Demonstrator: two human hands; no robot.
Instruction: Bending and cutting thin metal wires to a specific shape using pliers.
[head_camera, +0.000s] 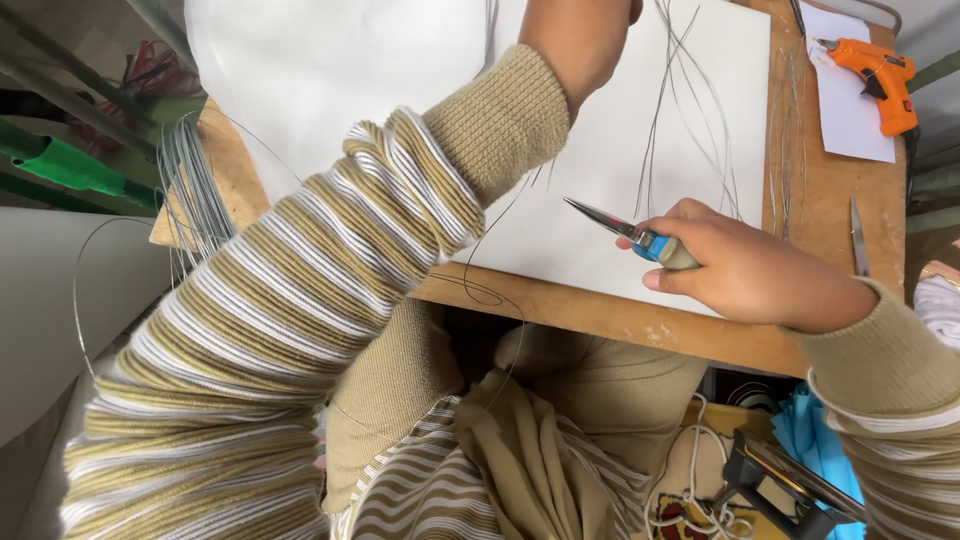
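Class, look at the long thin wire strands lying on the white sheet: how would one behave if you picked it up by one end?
The wire strands are very thin and already curve gently, so one would probably sag and wobble rather than stay stiff. It looks light for its length. Being smooth metal, it may slip between bare fingers on the white sheet.

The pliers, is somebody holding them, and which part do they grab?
Yes. The right hand holds the pliers by the blue and grey handles, pointed tips sticking out. The left hand is mostly out of view.

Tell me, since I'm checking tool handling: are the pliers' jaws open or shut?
Shut: the pliers in the right hand show both jaws meeting in one closed point.
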